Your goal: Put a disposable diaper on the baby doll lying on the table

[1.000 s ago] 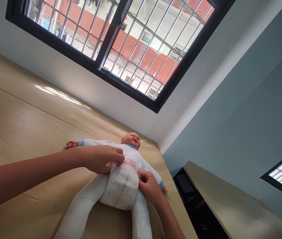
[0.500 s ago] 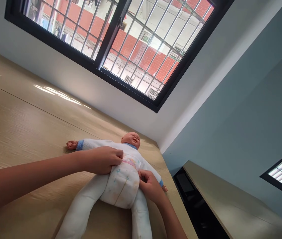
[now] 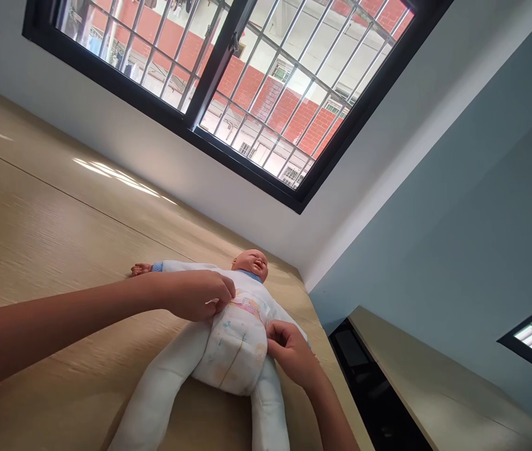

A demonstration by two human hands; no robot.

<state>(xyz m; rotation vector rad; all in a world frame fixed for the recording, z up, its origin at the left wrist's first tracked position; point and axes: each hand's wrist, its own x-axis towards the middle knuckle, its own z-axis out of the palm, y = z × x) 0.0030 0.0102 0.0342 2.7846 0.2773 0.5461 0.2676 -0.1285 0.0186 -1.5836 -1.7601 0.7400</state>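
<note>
A baby doll in a white top with blue cuffs and collar lies on its back, legs toward me. Around its hips sits a white diaper with a printed pink waistband and a line down the front. My left hand is closed at the diaper's left upper edge, fingers curled at the waist. On the opposite side my right hand pinches the diaper's edge by the hip, thumb and forefinger together. Exactly what lies between the fingertips of either hand is hidden.
The doll rests on a wooden tabletop against a white wall. A barred window with a dark frame is above. Right of the table's edge stands another wooden surface with a black side.
The view has shifted slightly. My left hand has moved a little at the waistband, its fingers more bent; my right hand stays at the diaper's other side. The doll lies as before.
</note>
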